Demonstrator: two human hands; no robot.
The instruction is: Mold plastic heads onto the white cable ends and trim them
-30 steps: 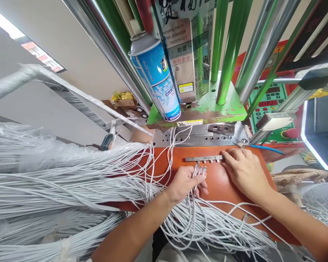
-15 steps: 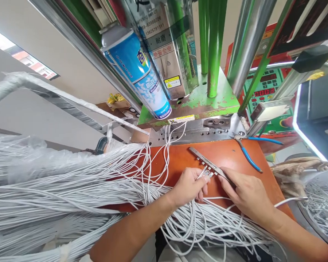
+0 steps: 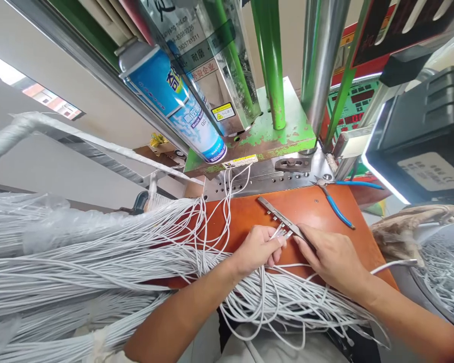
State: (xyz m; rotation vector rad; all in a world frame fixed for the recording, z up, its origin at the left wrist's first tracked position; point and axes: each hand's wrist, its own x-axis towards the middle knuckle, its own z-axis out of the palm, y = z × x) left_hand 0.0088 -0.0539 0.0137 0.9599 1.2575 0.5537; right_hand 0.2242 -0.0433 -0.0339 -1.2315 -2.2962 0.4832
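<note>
Nearest us, a heap of white cables (image 3: 272,297) spills over the near edge of the table (image 3: 302,206), and a thicker bundle (image 3: 79,259) spreads off to the left; by their number, we judge that plenty is left to handle. On the right stands a bin (image 3: 444,275) of small white pieces. Just beyond the heap, our left hand (image 3: 255,250) is closed, thumb against fingers, on a few metal-tipped cable ends (image 3: 281,233), their tips pointing away from us. Our right hand (image 3: 333,258) is clamped around the near right end of a slim metal bar (image 3: 273,208), which slants away to the far left, above the middle of the table. The cable ends meet the bar's near side, close to the right fingers; we cannot tell whether any is seated or merely touching. Toward the bar's far end, its little tabs show no cable on them, so we take the loading to be only partly done at best. Farther right, blue-handled pliers (image 3: 335,206) lie spread open, apart from both hands. Beyond the table, a few cables (image 3: 227,199) run in beneath the green plate (image 3: 293,136) of the machine, where their ends are hidden, while our bar is not yet on the machine bed (image 3: 263,184). A spray can (image 3: 191,118) leans farther up, on the left.
</note>
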